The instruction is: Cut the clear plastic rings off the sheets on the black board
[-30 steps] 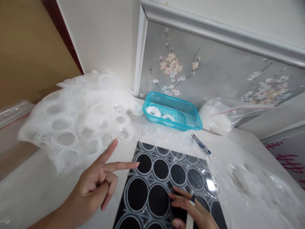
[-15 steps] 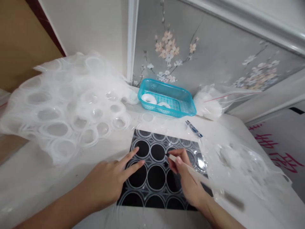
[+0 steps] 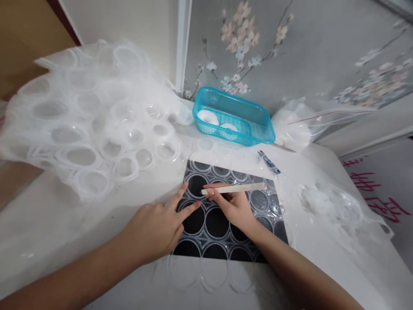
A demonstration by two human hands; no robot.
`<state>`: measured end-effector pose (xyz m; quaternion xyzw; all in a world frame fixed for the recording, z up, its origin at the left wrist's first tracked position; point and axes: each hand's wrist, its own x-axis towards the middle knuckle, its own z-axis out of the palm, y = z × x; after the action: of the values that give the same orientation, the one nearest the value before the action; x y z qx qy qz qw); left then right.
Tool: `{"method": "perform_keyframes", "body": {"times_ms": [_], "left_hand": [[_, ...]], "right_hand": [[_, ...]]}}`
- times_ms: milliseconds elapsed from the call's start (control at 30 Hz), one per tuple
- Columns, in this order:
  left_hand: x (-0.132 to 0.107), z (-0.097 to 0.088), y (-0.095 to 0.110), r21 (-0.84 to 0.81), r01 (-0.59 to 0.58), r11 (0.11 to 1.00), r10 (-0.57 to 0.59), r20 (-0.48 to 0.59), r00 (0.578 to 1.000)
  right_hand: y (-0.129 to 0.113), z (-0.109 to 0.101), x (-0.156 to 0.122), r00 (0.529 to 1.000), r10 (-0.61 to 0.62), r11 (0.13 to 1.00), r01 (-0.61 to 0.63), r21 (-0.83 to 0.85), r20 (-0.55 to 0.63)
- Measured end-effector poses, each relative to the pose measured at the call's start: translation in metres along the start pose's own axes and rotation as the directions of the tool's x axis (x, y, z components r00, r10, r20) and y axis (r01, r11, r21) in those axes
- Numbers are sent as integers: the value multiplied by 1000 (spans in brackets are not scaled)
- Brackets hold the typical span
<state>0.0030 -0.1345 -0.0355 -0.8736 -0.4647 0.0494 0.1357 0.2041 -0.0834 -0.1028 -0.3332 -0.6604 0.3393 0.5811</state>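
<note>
A black board (image 3: pixel 215 221) lies on the table under a clear plastic sheet (image 3: pixel 214 273) patterned with rows of rings. My left hand (image 3: pixel 154 232) rests at the board's left edge, two fingers spread and touching the sheet around a ring. My right hand (image 3: pixel 232 206) is closed around a slim, pale, pen-like stick (image 3: pixel 240 188) held almost level. Its left end is at the same ring, between my two hands. What kind of tool it is, I cannot make out.
A big heap of ringed plastic sheeting (image 3: pixel 80 107) fills the left. At the back stand a blue basket (image 3: pixel 237 140) with white rings inside and a zip bag (image 3: pixel 295 129). A small blue-and-white packet (image 3: pixel 269 162) and more crumpled plastic (image 3: pixel 345 211) lie to the right.
My right hand has moved left across the board with the stick, from one ring to the ring beside my left fingers. The stick now lies flatter. My left hand keeps its place on the sheet.
</note>
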Motion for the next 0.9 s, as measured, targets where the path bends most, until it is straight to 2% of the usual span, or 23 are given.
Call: {"method": "perform_keyframes", "body": {"times_ms": [167,400,533,633,700,767,900], "left_hand": [[3,3,-1,-8,0,1000,0,19,1000],[2,-3,0,-143,47,989,-46,14,999],[3,-6,1,-88,51,995,-45,73,996],[3,-6,2,-66,51,996,-46,75,996],[3,-6,4,-71,46,996,-42,63,997],[4,-7,6,-84,52,995,-47,58,997],[7,-12,9,-49,73,996,-66,138,988]], "right_hand": [[-5,-2,-1,999,-48,998,48,-42,8],[-2,-3,-2,999,-47,997,48,-55,11],[-3,-4,-1,997,-74,990,77,-118,33],[-6,-5,0,984,-172,969,176,-174,40],[-9,-6,0,958,-276,932,287,-223,82],[-12,-6,-3,922,-345,876,383,-292,175],[-12,-6,-14,857,-382,700,512,-497,346]]}}
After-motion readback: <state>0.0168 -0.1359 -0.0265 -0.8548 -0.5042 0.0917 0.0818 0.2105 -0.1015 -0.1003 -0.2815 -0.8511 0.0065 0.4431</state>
